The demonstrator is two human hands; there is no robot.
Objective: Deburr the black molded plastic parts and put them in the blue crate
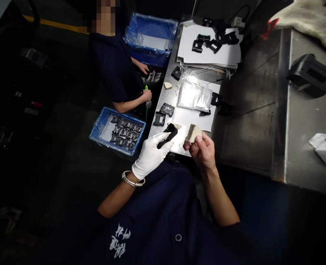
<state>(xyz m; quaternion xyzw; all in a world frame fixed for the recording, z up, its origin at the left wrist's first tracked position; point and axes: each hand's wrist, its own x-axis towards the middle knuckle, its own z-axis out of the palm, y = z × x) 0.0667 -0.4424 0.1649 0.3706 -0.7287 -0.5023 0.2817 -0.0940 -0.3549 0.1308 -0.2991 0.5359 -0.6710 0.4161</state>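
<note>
A black plastic part (170,135) is gripped between the thumb and fingers of my left hand (152,155), which wears a white glove. My bare right hand (204,150) pinches a thick beige felt-like block (193,133), held a little to the right of the black part and apart from it. Both hands are above the near end of the metal table (181,144). Just beyond my left hand lie a black frame-shaped part (159,119) and another part wrapped in clear plastic (167,109). A pale scrap (176,125) shows partly behind the held part.
A stack of clear plastic bags (194,94) lies on white paper, with more black parts (214,45) on cardboard sheets beyond. Left of the table stand a blue crate (98,138) of wrapped parts and a co-worker (110,73). A metal surface (245,110) adjoins on the right.
</note>
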